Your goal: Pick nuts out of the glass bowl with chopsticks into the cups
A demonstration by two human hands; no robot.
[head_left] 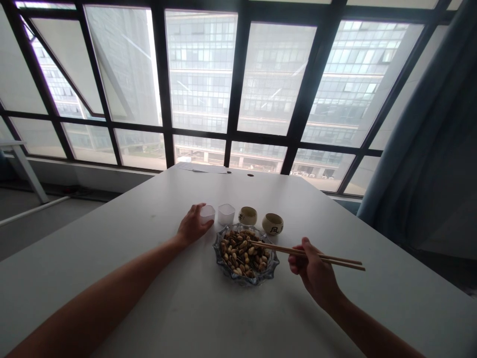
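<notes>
My right hand (pixel 313 268) is closed around a pair of wooden chopsticks (pixel 335 259), whose tips reach into a scalloped glass bowl (pixel 274 268). The bowl is full of peanuts (pixel 238 248) mixed with smaller dark pieces that look like seeds. Whether the tips grip a nut is too small to tell. On the left, my left hand (pixel 194 223) has its thumb and fingers around a small translucent white cup (pixel 207 214) standing on the table. A second translucent cup (pixel 226 215) is just right of it. Two cream cups with dark characters, one nearer the middle (pixel 248 216) and another further right (pixel 273 224), stand behind the bowl.
The white table (pixel 179 308) stretches back toward large dark-framed windows (pixel 201 69). Papers (pixel 201 169) lie at its far edge, near two dark round holes. A blue-grey curtain (pixel 417 129) hangs at the right. Another white table's leg (pixel 32 174) shows at the left.
</notes>
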